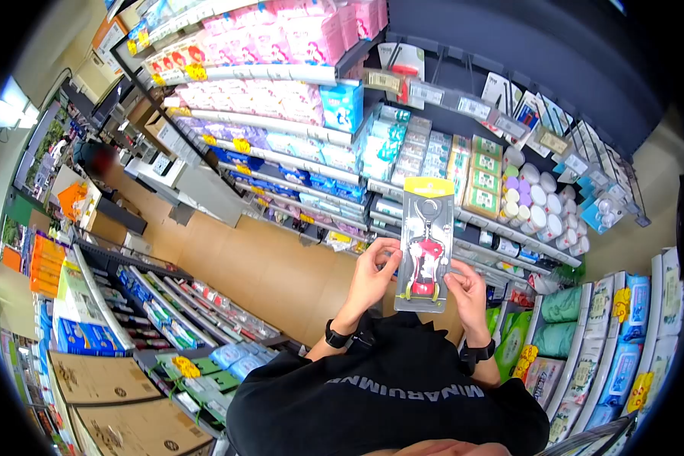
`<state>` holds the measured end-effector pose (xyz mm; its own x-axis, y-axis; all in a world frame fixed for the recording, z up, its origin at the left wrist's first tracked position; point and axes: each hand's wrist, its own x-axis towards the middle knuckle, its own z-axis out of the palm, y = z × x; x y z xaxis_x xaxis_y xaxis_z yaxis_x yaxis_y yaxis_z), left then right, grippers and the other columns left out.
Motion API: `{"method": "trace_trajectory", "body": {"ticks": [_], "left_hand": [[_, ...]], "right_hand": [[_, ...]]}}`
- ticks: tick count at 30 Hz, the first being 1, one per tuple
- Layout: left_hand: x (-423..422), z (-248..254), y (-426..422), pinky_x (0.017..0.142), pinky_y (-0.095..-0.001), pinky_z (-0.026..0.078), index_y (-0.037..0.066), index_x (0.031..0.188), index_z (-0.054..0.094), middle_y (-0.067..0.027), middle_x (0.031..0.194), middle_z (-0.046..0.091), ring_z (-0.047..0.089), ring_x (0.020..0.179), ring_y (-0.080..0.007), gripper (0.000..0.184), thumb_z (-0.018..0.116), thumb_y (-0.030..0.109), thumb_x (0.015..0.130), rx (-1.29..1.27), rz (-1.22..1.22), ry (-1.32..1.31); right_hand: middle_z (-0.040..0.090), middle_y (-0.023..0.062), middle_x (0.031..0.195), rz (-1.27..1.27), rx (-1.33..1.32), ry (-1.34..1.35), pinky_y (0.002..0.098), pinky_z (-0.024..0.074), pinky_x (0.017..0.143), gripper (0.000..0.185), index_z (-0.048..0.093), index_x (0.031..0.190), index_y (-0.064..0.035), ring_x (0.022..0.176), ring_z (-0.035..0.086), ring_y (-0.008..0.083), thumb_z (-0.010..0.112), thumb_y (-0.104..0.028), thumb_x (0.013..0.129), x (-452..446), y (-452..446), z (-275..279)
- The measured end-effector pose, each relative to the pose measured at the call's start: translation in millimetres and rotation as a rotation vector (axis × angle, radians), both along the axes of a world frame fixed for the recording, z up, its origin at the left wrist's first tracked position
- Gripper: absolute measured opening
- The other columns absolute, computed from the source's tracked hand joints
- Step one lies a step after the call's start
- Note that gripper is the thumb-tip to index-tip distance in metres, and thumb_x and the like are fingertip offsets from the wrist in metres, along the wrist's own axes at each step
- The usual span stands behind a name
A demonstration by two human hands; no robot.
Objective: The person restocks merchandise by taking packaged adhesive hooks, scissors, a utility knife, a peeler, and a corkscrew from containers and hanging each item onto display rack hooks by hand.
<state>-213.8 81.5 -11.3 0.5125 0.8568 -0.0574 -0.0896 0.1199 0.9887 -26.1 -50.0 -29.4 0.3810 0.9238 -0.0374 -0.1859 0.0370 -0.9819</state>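
A clear blister pack with a yellow header holds what looks like a red and silver winged corkscrew. It is upright in front of my chest, its front turned towards me. My left hand pinches the left edge of the pack between thumb and fingers. On the opposite edge, my right hand grips the lower right side in the same way. Part of the fingers of both hands is hidden behind the pack.
Ahead, shelves carry pink packages, a blue package and several white cups. Wipes packs line the right shelf. Cardboard boxes are stacked at lower left. The tan floor runs along the aisle towards a counter.
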Motion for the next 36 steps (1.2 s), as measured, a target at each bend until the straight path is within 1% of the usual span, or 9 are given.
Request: {"method": "trace_trajectory", "body": {"ticks": [2, 7, 10, 12, 15, 18, 23, 28, 36], "left_hand": [[10.8, 5.6, 26.4, 0.061, -0.0222, 0.051, 0.003, 0.116, 0.060, 0.0004, 0.091, 0.067, 0.061, 0.078, -0.0043, 0.021, 0.063, 0.015, 0.099, 0.022, -0.003, -0.023], [32.2, 18.0, 89.4, 0.060, -0.0220, 0.051, 0.003, 0.116, 0.061, 0.0008, 0.090, 0.067, 0.061, 0.078, -0.0042, 0.022, 0.064, 0.016, 0.099, 0.089, -0.029, -0.020], [42.1, 22.2, 120.0, 0.060, -0.0218, 0.050, 0.004, 0.117, 0.061, 0.0008, 0.095, 0.067, 0.061, 0.080, -0.0040, 0.022, 0.064, 0.016, 0.099, 0.062, -0.085, -0.027], [48.2, 23.7, 136.7, 0.059, -0.0212, 0.050, 0.004, 0.117, 0.060, 0.0007, 0.097, 0.067, 0.061, 0.081, -0.0037, 0.022, 0.064, 0.015, 0.098, 0.062, -0.103, 0.001], [56.9, 20.3, 156.4, 0.060, -0.0209, 0.051, 0.004, 0.116, 0.060, 0.0009, 0.095, 0.066, 0.061, 0.082, -0.0034, 0.021, 0.064, 0.014, 0.098, 0.063, -0.104, -0.057], [61.4, 22.3, 171.7, 0.060, -0.0211, 0.052, 0.003, 0.115, 0.060, 0.0010, 0.095, 0.065, 0.061, 0.082, -0.0032, 0.020, 0.065, 0.014, 0.098, 0.061, -0.129, -0.055], [63.5, 9.1, 190.9, 0.061, -0.0209, 0.053, 0.003, 0.110, 0.061, 0.0008, 0.094, 0.064, 0.062, 0.082, -0.0037, 0.017, 0.067, 0.011, 0.096, 0.060, -0.216, -0.041], [69.2, 10.0, 200.0, 0.063, -0.0207, 0.054, 0.003, 0.108, 0.061, 0.0007, 0.090, 0.065, 0.063, 0.084, -0.0043, 0.014, 0.067, 0.006, 0.095, 0.082, -0.269, -0.122], [79.5, 11.2, 215.2, 0.063, -0.0207, 0.054, 0.004, 0.107, 0.061, 0.0001, 0.091, 0.067, 0.064, 0.083, -0.0042, 0.013, 0.067, 0.007, 0.096, 0.075, -0.271, -0.084]], "right_hand": [[0.074, 0.0128, 0.105, -0.021, 0.014, 0.000, 0.0215, 0.0490, 0.083, 0.033, 0.056, 0.130, 0.0059, 0.091, 0.065, 0.0076, 0.059, -0.001, 0.098, 6.5, 24.5, 9.6], [0.074, 0.0137, 0.105, -0.059, 0.008, -0.036, 0.0206, 0.0485, 0.080, 0.033, 0.056, 0.130, 0.0066, 0.090, 0.065, 0.0065, 0.058, 0.000, 0.098, 23.0, 77.7, 19.0], [0.074, 0.0109, 0.101, -0.105, 0.013, -0.041, 0.0180, 0.0452, 0.073, 0.033, 0.056, 0.130, 0.0061, 0.083, 0.062, 0.0028, 0.059, 0.000, 0.097, 26.7, 102.8, 26.3], [0.073, 0.0068, 0.096, -0.140, 0.035, -0.060, 0.0166, 0.0404, 0.067, 0.034, 0.057, 0.130, 0.0058, 0.076, 0.056, 0.0003, 0.060, -0.001, 0.097, 28.4, 116.4, 30.5], [0.072, 0.0033, 0.093, -0.171, 0.017, -0.080, 0.0164, 0.0362, 0.063, 0.035, 0.056, 0.131, 0.0049, 0.073, 0.051, -0.0011, 0.061, -0.001, 0.097, 32.0, 133.9, 29.3], [0.069, -0.0005, 0.088, -0.260, 0.043, -0.142, 0.0174, 0.0356, 0.061, 0.033, 0.058, 0.129, 0.0038, 0.071, 0.047, -0.0010, 0.062, -0.004, 0.098, 31.3, 148.6, 20.4], [0.069, -0.0006, 0.090, -0.282, 0.047, -0.180, 0.0180, 0.0379, 0.063, 0.028, 0.059, 0.125, 0.0036, 0.073, 0.049, 0.0002, 0.063, -0.003, 0.097, 34.3, 154.7, 5.9], [0.069, -0.0006, 0.091, -0.317, 0.055, -0.217, 0.0180, 0.0384, 0.064, 0.027, 0.059, 0.123, 0.0033, 0.075, 0.049, 0.0006, 0.063, -0.002, 0.097, 37.7, 162.3, 0.6], [0.070, 0.0010, 0.096, -0.343, 0.047, -0.166, 0.0179, 0.0408, 0.071, 0.027, 0.058, 0.124, 0.0046, 0.081, 0.054, 0.0016, 0.061, -0.001, 0.097, 42.0, 175.8, 5.9]]}}
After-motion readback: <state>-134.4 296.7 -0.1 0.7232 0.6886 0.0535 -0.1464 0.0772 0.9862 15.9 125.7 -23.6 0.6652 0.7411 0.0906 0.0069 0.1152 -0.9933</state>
